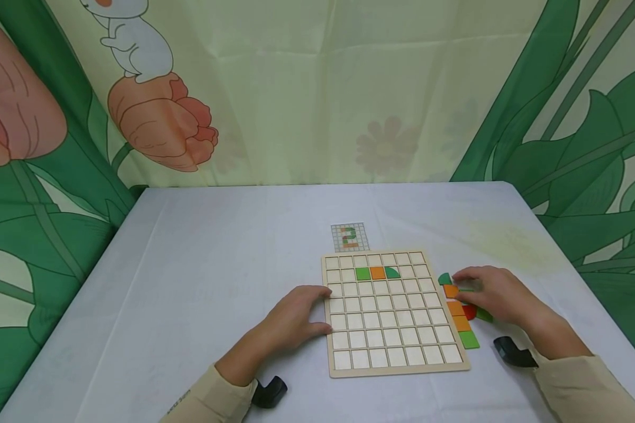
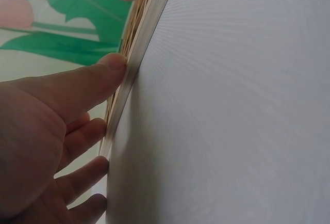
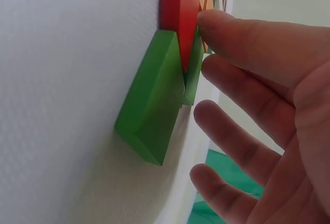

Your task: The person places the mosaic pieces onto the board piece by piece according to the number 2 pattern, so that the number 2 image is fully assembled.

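Observation:
A wooden grid board (image 1: 397,373) lies on the table, its cells mostly bare. In its second row sit a green square (image 1: 363,274), an orange square (image 1: 377,273) and a dark green quarter-round tile (image 1: 392,272). My left hand (image 1: 291,320) touches the board's left edge with thumb and fingers spread along it, as the left wrist view also shows. Over loose tiles beside the board's right side is my right hand (image 1: 500,294), its thumb by an orange tile (image 1: 450,291). The right wrist view has its fingers apart near a red tile (image 3: 179,12) and a green tile (image 3: 149,95).
Behind the board lies a small gridded card (image 1: 350,237) with a coloured figure like a 2. More orange tiles (image 1: 457,316) and a light green square (image 1: 469,339) line the board's right edge. A printed curtain (image 1: 317,106) hangs behind the white-covered table (image 1: 201,252).

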The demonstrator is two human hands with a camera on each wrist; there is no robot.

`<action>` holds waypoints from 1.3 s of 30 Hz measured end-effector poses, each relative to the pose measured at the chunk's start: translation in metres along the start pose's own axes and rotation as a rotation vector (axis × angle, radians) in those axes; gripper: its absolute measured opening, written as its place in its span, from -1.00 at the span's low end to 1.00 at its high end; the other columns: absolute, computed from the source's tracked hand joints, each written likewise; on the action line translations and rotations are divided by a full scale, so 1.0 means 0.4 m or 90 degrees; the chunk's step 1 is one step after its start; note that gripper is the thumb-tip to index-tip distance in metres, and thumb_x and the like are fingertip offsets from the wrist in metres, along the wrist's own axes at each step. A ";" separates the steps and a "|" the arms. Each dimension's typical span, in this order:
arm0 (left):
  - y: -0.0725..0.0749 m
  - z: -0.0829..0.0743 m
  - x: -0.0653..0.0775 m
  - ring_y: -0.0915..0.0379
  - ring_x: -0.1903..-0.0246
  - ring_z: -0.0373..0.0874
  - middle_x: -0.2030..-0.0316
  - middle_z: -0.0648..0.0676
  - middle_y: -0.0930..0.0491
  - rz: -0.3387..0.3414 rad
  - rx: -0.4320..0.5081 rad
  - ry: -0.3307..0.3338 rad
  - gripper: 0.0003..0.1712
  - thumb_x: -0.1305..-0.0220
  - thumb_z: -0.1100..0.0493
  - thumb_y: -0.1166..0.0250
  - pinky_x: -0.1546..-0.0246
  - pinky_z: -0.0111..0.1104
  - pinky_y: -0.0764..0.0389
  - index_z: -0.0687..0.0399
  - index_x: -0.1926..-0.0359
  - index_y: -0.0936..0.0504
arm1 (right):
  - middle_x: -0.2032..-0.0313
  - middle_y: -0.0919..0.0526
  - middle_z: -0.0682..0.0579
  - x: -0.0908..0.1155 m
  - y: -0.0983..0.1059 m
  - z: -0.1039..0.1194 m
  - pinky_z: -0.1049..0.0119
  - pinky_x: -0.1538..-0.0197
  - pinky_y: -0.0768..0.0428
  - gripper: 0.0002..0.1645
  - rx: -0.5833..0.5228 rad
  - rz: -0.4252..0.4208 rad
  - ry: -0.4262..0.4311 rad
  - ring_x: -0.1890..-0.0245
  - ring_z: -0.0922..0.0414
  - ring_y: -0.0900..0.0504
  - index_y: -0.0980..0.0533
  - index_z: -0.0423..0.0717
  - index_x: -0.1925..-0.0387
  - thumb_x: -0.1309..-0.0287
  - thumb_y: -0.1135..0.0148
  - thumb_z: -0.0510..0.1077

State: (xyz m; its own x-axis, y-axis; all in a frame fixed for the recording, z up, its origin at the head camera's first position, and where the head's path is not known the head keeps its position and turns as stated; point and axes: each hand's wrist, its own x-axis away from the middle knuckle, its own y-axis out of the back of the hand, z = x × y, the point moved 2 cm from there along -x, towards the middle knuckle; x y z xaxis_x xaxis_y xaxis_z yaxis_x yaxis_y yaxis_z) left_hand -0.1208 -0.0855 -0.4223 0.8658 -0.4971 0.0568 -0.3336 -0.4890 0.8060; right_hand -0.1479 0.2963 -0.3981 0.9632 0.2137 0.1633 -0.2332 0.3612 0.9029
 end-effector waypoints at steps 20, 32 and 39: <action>-0.002 0.002 0.000 -0.34 -0.27 -0.01 -0.20 0.07 -0.51 0.001 0.009 0.005 -0.31 -0.15 0.07 -0.52 -0.30 -0.12 -0.37 0.16 -0.26 -0.49 | -0.02 -0.62 -0.30 -0.010 -0.006 0.005 -0.34 -0.09 -0.47 -0.53 0.026 0.012 0.001 -0.03 -0.31 -0.48 -0.61 -0.27 -0.03 -0.15 -0.42 -0.08; -0.001 -0.001 0.000 -0.35 -0.27 0.00 -0.19 0.08 -0.51 -0.004 0.011 0.002 -0.31 -0.15 0.06 -0.52 -0.30 -0.12 -0.38 0.16 -0.26 -0.49 | 0.02 -0.64 -0.30 -0.010 -0.002 0.013 -0.31 -0.08 -0.49 -0.51 0.062 -0.012 0.016 -0.01 -0.30 -0.52 -0.62 -0.32 0.00 -0.16 -0.43 -0.05; -0.002 -0.001 0.000 -0.35 -0.26 0.01 -0.18 0.09 -0.52 -0.004 0.008 0.006 -0.31 -0.14 0.06 -0.53 -0.29 -0.11 -0.38 0.16 -0.25 -0.50 | -0.01 -0.63 -0.30 -0.005 0.008 0.028 -0.32 -0.09 -0.48 -0.48 0.037 -0.016 0.018 -0.05 -0.31 -0.49 -0.62 -0.29 -0.04 -0.20 -0.39 0.02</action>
State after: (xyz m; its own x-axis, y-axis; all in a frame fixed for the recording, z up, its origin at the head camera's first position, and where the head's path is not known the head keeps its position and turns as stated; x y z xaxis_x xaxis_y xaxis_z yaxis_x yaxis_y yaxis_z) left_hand -0.1206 -0.0849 -0.4226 0.8716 -0.4868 0.0574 -0.3323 -0.5008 0.7992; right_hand -0.1490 0.2868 -0.3911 0.9642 0.2316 0.1291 -0.1996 0.3136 0.9283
